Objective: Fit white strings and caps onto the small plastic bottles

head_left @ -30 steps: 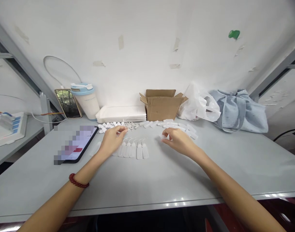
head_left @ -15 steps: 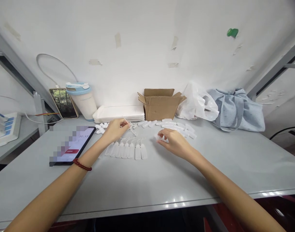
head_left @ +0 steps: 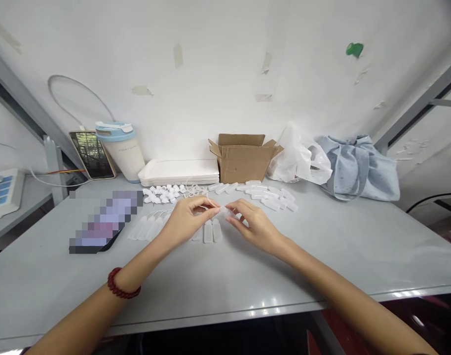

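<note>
Over the middle of the table my two hands meet, fingertips almost touching. My left hand (head_left: 188,218) is closed in a pinch on a thin white cord (head_left: 211,202). Held in the closed fingers of my right hand (head_left: 255,224) is a small translucent plastic sleeve (head_left: 224,213), its near end at my left fingertips. Whether the cord enters the sleeve is hidden by the fingers. Below and left of the hands lies a row of corded translucent sleeves (head_left: 208,231), partly covered by my left hand. Loose sleeves (head_left: 272,203) lie behind my right hand, and tangled white cords (head_left: 196,190) behind my left.
Small white pieces (head_left: 161,194) lie left of the cords. Behind stand stacked white trays (head_left: 179,172), an open cardboard box (head_left: 244,164), a plastic bag (head_left: 297,160) and a blue cloth bag (head_left: 347,167). At left are a flat phone (head_left: 107,222), a propped phone (head_left: 94,155) and a cup (head_left: 122,153).
My left hand has moved right and toward me from the cord pile, bringing a cord. My right hand has shifted slightly left with the sleeve, so the hands now meet.
</note>
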Available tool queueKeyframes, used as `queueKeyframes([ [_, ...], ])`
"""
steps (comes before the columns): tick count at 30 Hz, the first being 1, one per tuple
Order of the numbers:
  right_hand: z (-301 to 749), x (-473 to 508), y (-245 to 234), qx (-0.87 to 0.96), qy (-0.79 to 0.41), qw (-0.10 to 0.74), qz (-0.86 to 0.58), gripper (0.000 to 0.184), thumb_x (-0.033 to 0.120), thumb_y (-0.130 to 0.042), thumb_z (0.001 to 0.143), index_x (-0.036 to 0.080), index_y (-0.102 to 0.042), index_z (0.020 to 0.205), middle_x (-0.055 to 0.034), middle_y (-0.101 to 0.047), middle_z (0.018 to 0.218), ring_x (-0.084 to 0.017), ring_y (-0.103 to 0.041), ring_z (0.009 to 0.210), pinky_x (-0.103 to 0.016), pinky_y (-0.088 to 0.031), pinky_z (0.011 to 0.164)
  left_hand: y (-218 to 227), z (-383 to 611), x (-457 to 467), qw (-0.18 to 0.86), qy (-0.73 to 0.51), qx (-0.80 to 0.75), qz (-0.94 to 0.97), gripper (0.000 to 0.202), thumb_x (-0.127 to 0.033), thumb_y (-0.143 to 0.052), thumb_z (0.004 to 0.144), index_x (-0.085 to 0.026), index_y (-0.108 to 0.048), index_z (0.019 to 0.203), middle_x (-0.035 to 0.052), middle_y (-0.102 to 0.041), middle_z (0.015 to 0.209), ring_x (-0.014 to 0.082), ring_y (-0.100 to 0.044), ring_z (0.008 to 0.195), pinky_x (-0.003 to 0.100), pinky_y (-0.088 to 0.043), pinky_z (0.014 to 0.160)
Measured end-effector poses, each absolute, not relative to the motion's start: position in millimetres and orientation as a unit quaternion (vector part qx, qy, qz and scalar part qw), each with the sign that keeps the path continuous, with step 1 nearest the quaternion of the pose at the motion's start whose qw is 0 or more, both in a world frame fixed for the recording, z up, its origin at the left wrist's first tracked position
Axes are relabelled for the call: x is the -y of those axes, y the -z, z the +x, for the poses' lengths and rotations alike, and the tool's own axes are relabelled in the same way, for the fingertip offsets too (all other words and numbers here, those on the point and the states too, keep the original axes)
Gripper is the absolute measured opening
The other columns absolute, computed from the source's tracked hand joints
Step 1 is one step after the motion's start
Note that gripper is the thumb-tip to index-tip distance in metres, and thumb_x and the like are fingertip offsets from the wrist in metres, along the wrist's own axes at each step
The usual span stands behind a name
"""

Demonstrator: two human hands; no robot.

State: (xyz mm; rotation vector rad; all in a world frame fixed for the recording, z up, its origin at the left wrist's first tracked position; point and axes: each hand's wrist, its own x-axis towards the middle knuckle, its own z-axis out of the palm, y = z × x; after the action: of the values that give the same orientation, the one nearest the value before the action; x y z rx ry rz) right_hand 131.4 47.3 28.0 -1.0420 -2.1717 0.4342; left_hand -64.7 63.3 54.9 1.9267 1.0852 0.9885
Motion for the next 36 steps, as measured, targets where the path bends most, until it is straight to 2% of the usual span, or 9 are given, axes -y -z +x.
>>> queueKeyframes([
  [5,130.7,-46.9,-24.3,0.836,-0.166,0.348,-0.391,0.019,0.022,-0.049,0.089,0.017,-0.053,0.108,-0.0102,-0.060,0.097,-0.019,-0.060,0.084,-0.033,-0.053,0.068,-52.0,-62.9,-60.7,0.354,-0.377,-0.418,0.747,0.016,-0.032,-0.059,0.079,-0.019,-0.067,0.077,0.0033,-0.069,0.084,0.0186,-0.063,0.081,0.029,-0.051,0.074],
  [11,129.0,-43.8,-22.2,0.841,-0.138,0.355,-0.385,0.033,0.023,-0.047,0.091,0.019,-0.043,0.123,-0.0101,-0.059,0.097,-0.020,-0.060,0.086,-0.033,-0.054,0.068,-49.8,-62.4,-59.2,0.360,-0.371,-0.426,0.742,0.014,-0.032,-0.060,0.077,-0.019,-0.065,0.081,0.0037,-0.068,0.087,0.0194,-0.063,0.083,0.032,-0.051,0.077],
  [15,128.6,-43.4,-22.7,0.844,-0.134,0.358,-0.375,0.027,0.023,-0.045,0.092,0.021,-0.047,0.118,-0.0089,-0.059,0.095,-0.017,-0.060,0.079,-0.033,-0.054,0.068,-49.9,-62.2,-58.9,0.387,-0.380,-0.415,0.730,0.015,-0.031,-0.060,0.078,-0.019,-0.063,0.085,0.0029,-0.067,0.088,0.0184,-0.063,0.083,0.032,-0.052,0.079],
  [18,128.2,-43.5,-22.5,0.836,-0.144,0.368,-0.379,0.024,0.024,-0.046,0.091,0.020,-0.049,0.115,-0.0091,-0.059,0.095,-0.018,-0.060,0.081,-0.034,-0.054,0.068,-50.1,-62.0,-59.0,0.402,-0.383,-0.413,0.722,0.016,-0.031,-0.061,0.077,-0.018,-0.063,0.085,0.0034,-0.067,0.088,0.0181,-0.064,0.082,0.033,-0.052,0.078],
  [22,126.6,-42.2,-24.8,0.817,-0.185,0.377,-0.396,0.022,0.026,-0.051,0.088,0.019,-0.053,0.108,-0.0082,-0.060,0.091,-0.018,-0.061,0.081,-0.031,-0.056,0.065,-50.7,-61.2,-58.9,0.422,-0.382,-0.423,0.705,0.017,-0.031,-0.063,0.075,-0.018,-0.062,0.085,0.0042,-0.066,0.090,0.0179,-0.064,0.081,0.034,-0.052,0.079],
  [28,122.0,-37.8,-33.9,0.750,-0.313,0.380,-0.441,0.022,0.029,-0.057,0.082,0.018,-0.055,0.100,-0.0055,-0.062,0.089,-0.013,-0.064,0.064,-0.027,-0.055,0.058,-44.6,-58.7,-60.6,0.448,-0.385,-0.420,0.689,0.018,-0.028,-0.062,0.073,-0.017,-0.061,0.088,0.0054,-0.068,0.090,0.0197,-0.065,0.088,0.036,-0.052,0.084],
  [31,120.6,-37.9,-34.3,0.714,-0.352,0.362,-0.484,0.021,0.030,-0.059,0.080,0.016,-0.055,0.094,-0.0044,-0.061,0.086,-0.013,-0.064,0.059,-0.026,-0.053,0.053,-40.6,-59.2,-62.0,0.402,-0.385,-0.473,0.683,0.024,-0.027,-0.062,0.073,-0.017,-0.058,0.095,0.0066,-0.068,0.091,0.0210,-0.065,0.089,0.038,-0.051,0.083],
  [34,120.3,-39.8,-31.7,0.690,-0.372,0.345,-0.517,0.019,0.030,-0.061,0.078,0.016,-0.055,0.091,-0.0034,-0.061,0.082,-0.013,-0.063,0.058,-0.025,-0.052,0.052,-41.9,-60.2,-60.4,0.282,-0.405,-0.506,0.707,0.024,-0.025,-0.059,0.076,-0.017,-0.056,0.099,0.0070,-0.067,0.095,0.0205,-0.064,0.087,0.038,-0.052,0.080],
  [36,120.4,-40.9,-30.2,0.680,-0.375,0.342,-0.529,0.019,0.030,-0.061,0.078,0.015,-0.055,0.090,-0.0036,-0.061,0.081,-0.013,-0.062,0.058,-0.025,-0.052,0.052,-44.6,-60.1,-57.2,0.204,-0.398,-0.464,0.765,0.024,-0.025,-0.057,0.078,-0.018,-0.056,0.101,0.0076,-0.064,0.101,0.0208,-0.061,0.092,0.039,-0.050,0.083],
])
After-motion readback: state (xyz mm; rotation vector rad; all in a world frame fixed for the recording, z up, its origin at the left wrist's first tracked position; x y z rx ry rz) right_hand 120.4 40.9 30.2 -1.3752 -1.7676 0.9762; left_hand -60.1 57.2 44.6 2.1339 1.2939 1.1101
